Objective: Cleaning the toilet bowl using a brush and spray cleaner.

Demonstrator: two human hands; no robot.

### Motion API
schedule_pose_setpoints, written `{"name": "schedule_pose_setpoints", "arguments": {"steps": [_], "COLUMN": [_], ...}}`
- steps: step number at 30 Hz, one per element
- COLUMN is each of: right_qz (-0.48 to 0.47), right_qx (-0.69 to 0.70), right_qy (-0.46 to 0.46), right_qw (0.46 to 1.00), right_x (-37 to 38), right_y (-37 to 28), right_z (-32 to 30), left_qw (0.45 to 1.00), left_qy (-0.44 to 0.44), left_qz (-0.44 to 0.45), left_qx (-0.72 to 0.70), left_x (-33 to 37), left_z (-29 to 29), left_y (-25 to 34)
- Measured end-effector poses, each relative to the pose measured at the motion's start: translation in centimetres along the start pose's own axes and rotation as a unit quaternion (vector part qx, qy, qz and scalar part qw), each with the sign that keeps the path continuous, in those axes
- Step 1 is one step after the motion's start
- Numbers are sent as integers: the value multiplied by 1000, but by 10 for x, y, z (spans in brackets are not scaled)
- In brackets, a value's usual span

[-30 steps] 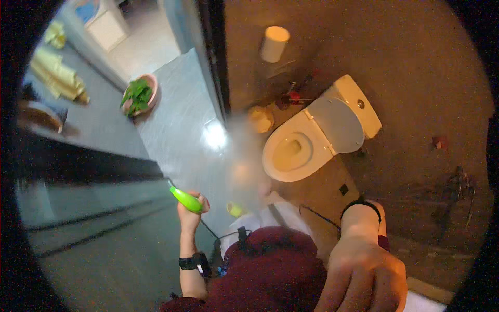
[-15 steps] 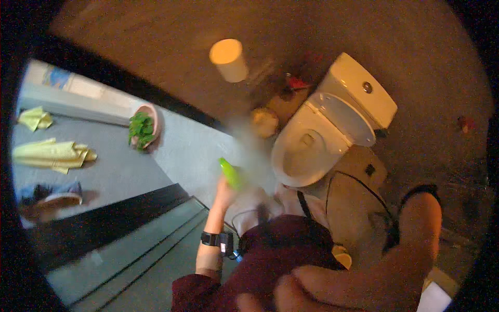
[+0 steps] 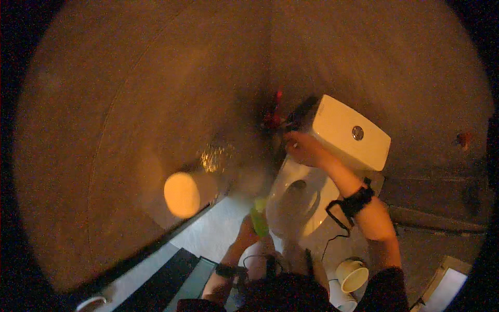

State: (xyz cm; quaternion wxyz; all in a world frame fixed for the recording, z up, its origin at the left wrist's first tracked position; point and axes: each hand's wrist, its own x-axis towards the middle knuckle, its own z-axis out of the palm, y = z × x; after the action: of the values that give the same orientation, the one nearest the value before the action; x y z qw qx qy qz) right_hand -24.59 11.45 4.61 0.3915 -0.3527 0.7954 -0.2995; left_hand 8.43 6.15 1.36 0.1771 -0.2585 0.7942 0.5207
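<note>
Largest first, we see the white toilet [image 3: 323,204] beneath and around our right hand [image 3: 302,147], its tank [image 3: 349,130] just beyond and to the right of those fingers, its open bowl below them and nearer to us. The step in hand looks to be a reach across the back of the bowl beside the tank; from this pose, we judge that the next move calls for a steady right wrist, kept clear of the tank's corner. To the left of our left hand [image 3: 247,233], well apart, stands a pale cylinder [image 3: 182,195]; behind our right hand, toward our body, sits a cream bucket [image 3: 352,275]. The green tool [image 3: 259,223] lies inside our left grip, which is closed round it, its upper end poking out ahead of the fingers beside the bowl's rim. Our right fingers are curled, but the dim light and blur hide whether they pinch anything, so we cannot tell. Smallest, a red item [image 3: 272,119] shows just past our right knuckles, apparently untouched.
</note>
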Motion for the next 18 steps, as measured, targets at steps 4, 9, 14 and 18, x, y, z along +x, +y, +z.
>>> {"name": "schedule_pose_setpoints", "arguments": {"steps": [4,9,14,18], "right_qz": [-313,-99,64,99], "right_qx": [-362,-223,-142,-110], "right_qy": [104,130,221,242], "right_qw": [872,961,963,959], "right_x": [73,120,140,147], "right_y": [169,158,126,113], "right_z": [95,186,168,150], "left_qw": [940,802,821,834], "left_qy": [6,30,38,47], "left_qz": [23,-71,-66,-66], "left_qx": [-341,-593,-566,-546], "left_x": [5,-29,-40,-47], "left_z": [69,83,93,101], "left_y": [-28,-59,-54,-54]}}
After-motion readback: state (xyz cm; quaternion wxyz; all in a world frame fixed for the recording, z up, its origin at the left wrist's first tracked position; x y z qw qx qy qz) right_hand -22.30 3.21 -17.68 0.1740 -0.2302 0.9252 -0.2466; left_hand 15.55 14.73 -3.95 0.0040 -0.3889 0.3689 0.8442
